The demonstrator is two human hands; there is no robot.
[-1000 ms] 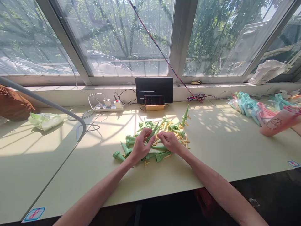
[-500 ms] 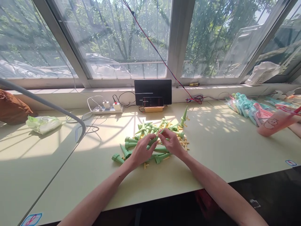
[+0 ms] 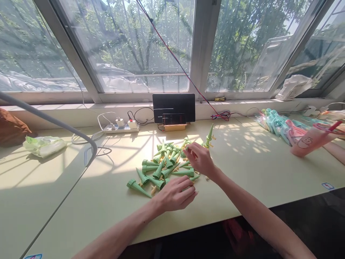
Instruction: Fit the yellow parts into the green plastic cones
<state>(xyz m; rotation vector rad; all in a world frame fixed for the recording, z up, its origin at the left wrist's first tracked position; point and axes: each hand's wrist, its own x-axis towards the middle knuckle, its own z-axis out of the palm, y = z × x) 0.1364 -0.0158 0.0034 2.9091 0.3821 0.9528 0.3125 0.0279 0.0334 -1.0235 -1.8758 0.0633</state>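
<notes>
Your left hand (image 3: pixel 178 194) curls, your right hand (image 3: pixel 199 157) pinches, by green spikes (image 3: pixel 159 169) mid-frame; I can't tell what either grips.

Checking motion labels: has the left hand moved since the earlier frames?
Yes. The left hand has moved toward the person, farther from the black screen at the back of the table.

Your cone spikes (image 3: pixel 159 169) are green, and the small pegs (image 3: pixel 153 190) are light yellow. At 12 o'clock, your tablet (image 3: pixel 187 104) is black. At 2 o'clock, your cup (image 3: pixel 303 147) is pink with a cartoon on it. At 10 o'clock, your bag (image 3: pixel 12 126) is brown. Your table (image 3: pixel 105 201) is pale yellow-green.
</notes>
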